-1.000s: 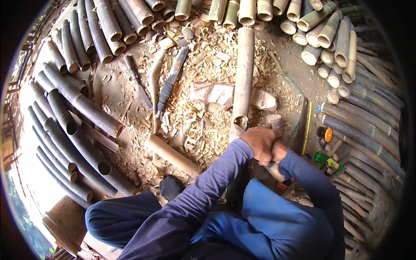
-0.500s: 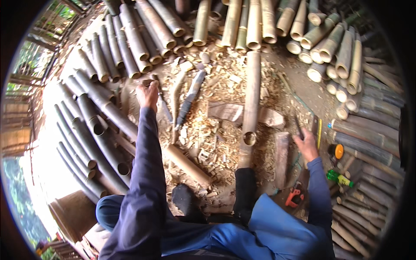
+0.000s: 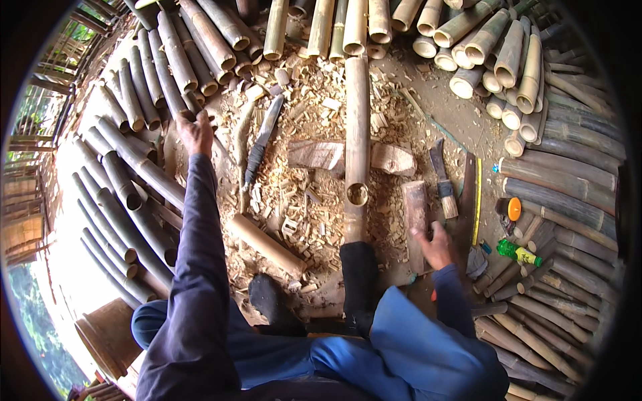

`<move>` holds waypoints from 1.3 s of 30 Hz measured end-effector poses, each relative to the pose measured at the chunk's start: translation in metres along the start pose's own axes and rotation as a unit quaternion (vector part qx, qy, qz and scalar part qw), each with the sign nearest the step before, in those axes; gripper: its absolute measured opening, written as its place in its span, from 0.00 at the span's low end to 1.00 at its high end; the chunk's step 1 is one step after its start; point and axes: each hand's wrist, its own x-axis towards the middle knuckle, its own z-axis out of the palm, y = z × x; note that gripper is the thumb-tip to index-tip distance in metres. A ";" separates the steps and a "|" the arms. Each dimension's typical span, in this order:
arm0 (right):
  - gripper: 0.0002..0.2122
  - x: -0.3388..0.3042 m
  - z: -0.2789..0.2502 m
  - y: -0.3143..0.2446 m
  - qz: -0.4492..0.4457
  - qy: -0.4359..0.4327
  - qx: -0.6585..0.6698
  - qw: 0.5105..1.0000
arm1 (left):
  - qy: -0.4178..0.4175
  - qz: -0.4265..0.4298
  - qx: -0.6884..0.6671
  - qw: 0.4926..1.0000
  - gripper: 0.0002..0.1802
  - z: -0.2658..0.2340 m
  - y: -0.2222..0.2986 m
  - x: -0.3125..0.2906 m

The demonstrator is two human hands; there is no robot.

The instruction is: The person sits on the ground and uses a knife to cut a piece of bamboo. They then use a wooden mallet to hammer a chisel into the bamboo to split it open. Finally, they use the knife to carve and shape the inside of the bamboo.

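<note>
My left hand (image 3: 196, 134), arm stretched far forward, is closed beside the ends of the stacked bamboo tubes. A short dark cylindrical piece (image 3: 192, 102) shows past its fingers; what the hand grips is unclear. My right hand (image 3: 436, 246), fingers apart and holding nothing, is at the near end of an upright-lying wood block (image 3: 415, 210). Beyond it a curved knife (image 3: 442, 177) with a wooden handle lies on the ground. Between my arms a long bamboo tube (image 3: 356, 127) rests across a notched log (image 3: 391, 159), its near end at my black-socked foot (image 3: 358, 281).
Another dark-handled blade (image 3: 264, 144) and a short bamboo piece (image 3: 267, 244) lie among wood chips (image 3: 294, 194). Bamboo stacks ring the far side. At right are a saw (image 3: 465, 200), a yellow measuring strip (image 3: 477, 200), an orange-lidded jar (image 3: 513, 209) and a green bottle (image 3: 518, 252).
My right hand has let go of the curved knife and drawn back toward me. A thin blade-like piece beside my left hand no longer shows there. The whole view has shifted.
</note>
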 end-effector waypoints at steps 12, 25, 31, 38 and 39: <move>0.35 -0.018 -0.056 -0.071 0.130 -0.190 0.452 0.862 | -0.010 -0.318 -0.587 0.744 0.14 -0.005 0.174 -0.228; 0.49 0.019 -0.170 -0.265 -0.409 -0.207 0.126 0.880 | -0.059 -0.200 -0.594 0.777 0.10 0.043 0.185 -0.262; 0.47 0.019 -0.156 -0.303 -0.565 -0.118 -0.199 0.792 | -0.081 -0.130 -0.488 0.859 0.34 0.073 0.145 -0.308; 0.38 0.007 -0.160 -0.317 -0.593 -0.085 -0.153 0.786 | -0.245 -0.086 -0.299 0.918 0.30 0.063 0.143 -0.310; 0.43 0.010 -0.152 -0.309 -0.590 -0.075 -0.120 0.795 | -0.267 -0.086 -0.284 0.917 0.30 0.063 0.146 -0.310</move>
